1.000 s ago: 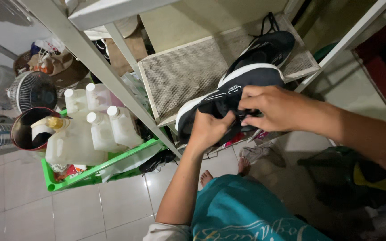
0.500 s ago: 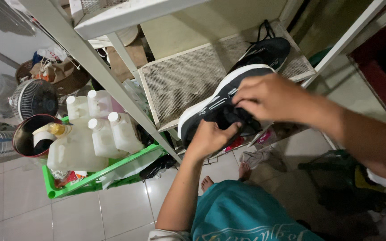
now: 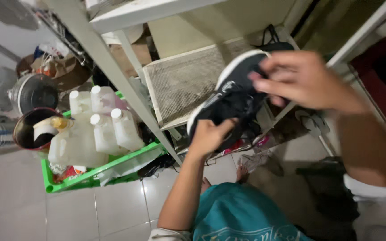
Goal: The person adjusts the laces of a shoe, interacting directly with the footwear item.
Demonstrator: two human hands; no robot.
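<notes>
Your left hand [image 3: 208, 136] gripping black shoe [image 3: 231, 98] from below, right hand [image 3: 304, 80] closed on its top, mesh shelf [image 3: 179, 85] just behind, white jugs [image 3: 99, 129] in green crate [image 3: 94, 172] left of shelf, rack post [image 3: 112, 76] btwn.

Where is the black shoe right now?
In the head view, the black shoe is right of centre, held between the left hand and right hand, in front of the mesh shelf.

black shoe [image 3: 233, 96] with white sole, green crate [image 3: 108, 167], white jugs [image 3: 99, 129]
</notes>
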